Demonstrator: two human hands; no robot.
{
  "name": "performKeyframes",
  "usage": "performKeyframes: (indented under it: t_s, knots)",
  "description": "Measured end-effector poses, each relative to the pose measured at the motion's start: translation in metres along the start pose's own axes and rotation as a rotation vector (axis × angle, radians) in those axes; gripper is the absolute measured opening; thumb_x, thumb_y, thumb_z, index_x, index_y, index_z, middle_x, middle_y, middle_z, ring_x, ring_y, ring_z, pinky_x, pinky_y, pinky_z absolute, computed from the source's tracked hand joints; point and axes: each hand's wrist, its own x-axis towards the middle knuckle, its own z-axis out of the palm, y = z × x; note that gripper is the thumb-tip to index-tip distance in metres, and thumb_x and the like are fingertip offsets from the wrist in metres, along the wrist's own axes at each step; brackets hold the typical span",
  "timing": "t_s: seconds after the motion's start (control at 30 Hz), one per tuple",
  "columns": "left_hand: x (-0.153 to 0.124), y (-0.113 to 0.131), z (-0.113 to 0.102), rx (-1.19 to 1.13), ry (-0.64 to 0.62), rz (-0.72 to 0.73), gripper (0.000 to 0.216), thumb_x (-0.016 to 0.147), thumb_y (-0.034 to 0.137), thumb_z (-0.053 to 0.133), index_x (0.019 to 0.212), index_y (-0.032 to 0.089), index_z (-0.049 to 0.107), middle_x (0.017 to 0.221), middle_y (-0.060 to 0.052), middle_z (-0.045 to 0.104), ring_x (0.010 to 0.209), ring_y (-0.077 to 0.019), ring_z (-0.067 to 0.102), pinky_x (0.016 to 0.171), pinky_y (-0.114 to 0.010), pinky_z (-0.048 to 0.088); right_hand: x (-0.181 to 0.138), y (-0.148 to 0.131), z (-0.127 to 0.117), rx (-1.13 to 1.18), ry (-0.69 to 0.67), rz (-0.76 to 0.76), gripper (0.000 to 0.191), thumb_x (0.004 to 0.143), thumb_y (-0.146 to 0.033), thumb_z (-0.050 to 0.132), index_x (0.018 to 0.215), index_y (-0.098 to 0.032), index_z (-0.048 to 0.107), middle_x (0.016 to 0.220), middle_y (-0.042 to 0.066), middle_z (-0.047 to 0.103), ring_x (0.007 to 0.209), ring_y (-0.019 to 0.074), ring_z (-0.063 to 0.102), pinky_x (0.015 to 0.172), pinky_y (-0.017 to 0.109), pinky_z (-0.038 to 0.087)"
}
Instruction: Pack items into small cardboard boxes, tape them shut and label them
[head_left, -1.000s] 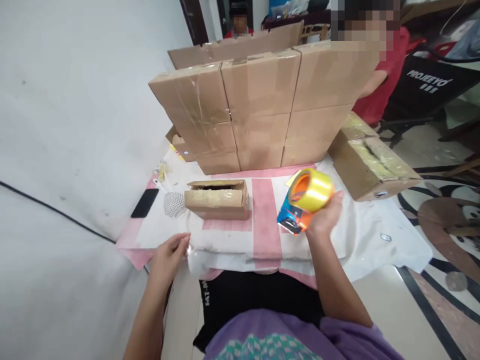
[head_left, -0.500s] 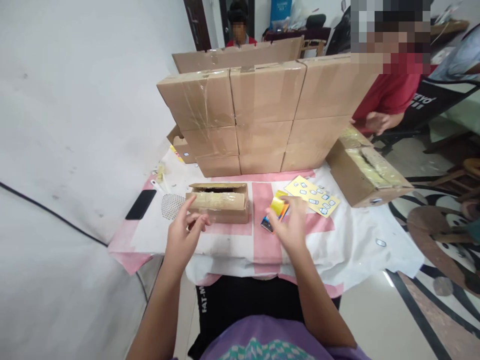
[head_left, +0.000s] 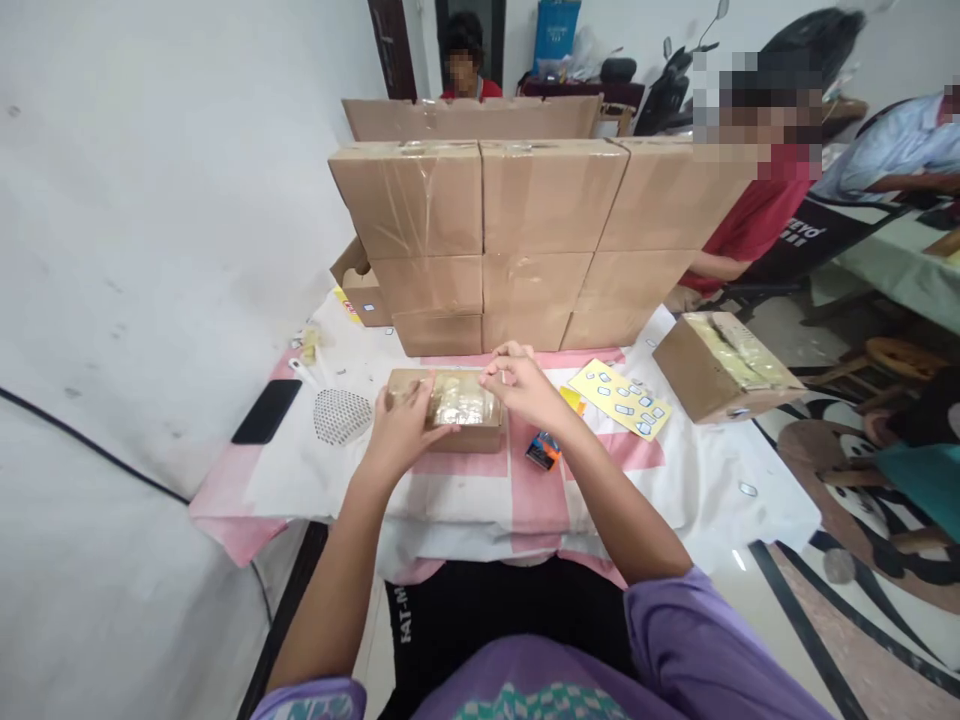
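Note:
A small cardboard box (head_left: 466,440) lies in front of me, its taped lid down flat. My left hand (head_left: 405,422) rests on the left part of the lid with its fingers spread and the thumb along the front edge. At the box's right end is my right hand (head_left: 527,385), its thumb and fingertips brought together over the lid's corner. Whatever is in that pinch is too small to make out. Just right of the box, a small blue and orange packet (head_left: 542,452) lies on the cloth. Part of a yellow piece (head_left: 573,400) shows behind my right wrist.
Stacked cardboard boxes (head_left: 525,205) form a wall at the back. A yellow sticker sheet (head_left: 619,400) and a taped carton (head_left: 697,370) are at right. At left lie a phone (head_left: 268,411) and a perforated white paddle (head_left: 341,416). Other people sit beyond.
The box's raised flap has come down flat. My left hand has moved onto the lid. My right hand has left the yellow piece and packet and moved left to the box.

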Motion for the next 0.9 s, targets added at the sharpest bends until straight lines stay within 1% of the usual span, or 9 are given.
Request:
performKeyframes:
  t_s: [0.13, 0.2, 0.3, 0.4, 0.53, 0.7, 0.77, 0.83, 0.9]
  knots:
    - [-0.002, 0.011, 0.016, 0.070, -0.036, 0.045, 0.073, 0.094, 0.055, 0.066, 0.158, 0.027, 0.044, 0.160, -0.022, 0.047, 0.152, -0.0438, 0.038, 0.120, -0.072, 0.015, 0.032, 0.010, 0.044, -0.286, -0.111, 0.075, 0.010, 0.091, -0.028, 0.070, 0.087, -0.019, 0.071, 0.118, 0.012, 0.056, 0.118, 0.0317, 0.046, 0.102, 0.049, 0.038]
    - [-0.006, 0.016, 0.022, 0.048, -0.030, 0.094, 0.052, 0.095, 0.050, 0.066, 0.143, 0.032, 0.061, 0.162, -0.015, 0.046, 0.153, -0.0439, 0.037, 0.120, -0.073, 0.013, 0.037, 0.019, 0.046, -0.414, -0.065, 0.106, 0.029, 0.086, -0.036, 0.078, 0.107, -0.018, 0.070, 0.125, 0.016, 0.054, 0.119, 0.0351, 0.046, 0.100, 0.051, 0.039]
    - [-0.008, 0.016, 0.030, -0.025, 0.016, 0.142, 0.035, 0.099, 0.043, 0.061, 0.132, 0.032, 0.068, 0.153, -0.011, 0.058, 0.148, -0.0388, 0.047, 0.123, -0.070, 0.008, 0.020, 0.046, 0.013, -0.522, 0.207, 0.181, 0.068, 0.077, -0.042, 0.086, 0.134, -0.017, 0.058, 0.133, 0.021, 0.051, 0.122, 0.0397, 0.046, 0.101, 0.055, 0.039]
    - [-0.008, 0.010, 0.036, -0.054, 0.042, 0.195, 0.040, 0.101, 0.041, 0.058, 0.141, 0.034, 0.062, 0.144, -0.009, 0.066, 0.142, -0.0363, 0.055, 0.124, -0.067, 0.006, -0.033, 0.088, -0.032, -0.405, 0.430, 0.270, 0.043, 0.087, -0.035, 0.074, 0.124, -0.017, 0.062, 0.121, 0.017, 0.058, 0.114, 0.0341, 0.054, 0.099, 0.051, 0.044]
    - [-0.010, -0.001, 0.042, -0.011, 0.072, 0.307, 0.045, 0.103, 0.042, 0.053, 0.148, 0.036, 0.057, 0.146, -0.007, 0.064, 0.143, -0.0346, 0.053, 0.124, -0.060, 0.016, -0.115, 0.153, -0.071, -0.178, 0.467, 0.244, 0.026, 0.087, -0.035, 0.067, 0.107, -0.020, 0.067, 0.105, 0.010, 0.067, 0.100, 0.0272, 0.062, 0.093, 0.045, 0.051]
    - [-0.013, -0.011, 0.052, 0.061, 0.214, 0.467, 0.047, 0.104, 0.036, 0.055, 0.151, 0.031, 0.054, 0.142, -0.007, 0.067, 0.141, -0.0314, 0.057, 0.119, -0.048, 0.032, -0.152, 0.208, -0.119, -0.219, 0.684, 0.417, 0.025, 0.092, -0.036, 0.053, 0.096, -0.017, 0.070, 0.096, 0.014, 0.068, 0.089, 0.0290, 0.064, 0.091, 0.052, 0.052]
    - [-0.016, -0.013, 0.056, 0.104, 0.285, 0.538, 0.054, 0.103, 0.031, 0.059, 0.156, 0.029, 0.048, 0.141, -0.007, 0.067, 0.138, -0.0301, 0.059, 0.120, -0.046, 0.033, -0.147, 0.204, -0.123, -0.197, 0.637, 0.399, 0.026, 0.092, -0.039, 0.056, 0.098, -0.019, 0.071, 0.096, 0.013, 0.070, 0.089, 0.0288, 0.066, 0.090, 0.050, 0.054]
    - [-0.024, -0.015, 0.059, 0.143, 0.339, 0.588, 0.061, 0.101, 0.027, 0.062, 0.159, 0.026, 0.043, 0.141, -0.009, 0.068, 0.139, -0.0294, 0.058, 0.122, -0.046, 0.034, -0.135, 0.179, -0.103, -0.136, 0.475, 0.259, 0.036, 0.090, -0.047, 0.066, 0.116, -0.022, 0.070, 0.115, 0.012, 0.071, 0.106, 0.0298, 0.067, 0.096, 0.047, 0.055]
    - [-0.035, -0.017, 0.061, 0.168, 0.366, 0.621, 0.065, 0.100, 0.025, 0.064, 0.160, 0.024, 0.041, 0.139, -0.011, 0.069, 0.143, -0.0284, 0.055, 0.125, -0.045, 0.032, -0.120, 0.139, -0.062, -0.048, 0.126, -0.065, 0.085, 0.082, -0.057, 0.078, 0.153, -0.023, 0.045, 0.151, 0.016, 0.054, 0.138, 0.0334, 0.053, 0.113, 0.050, 0.047]
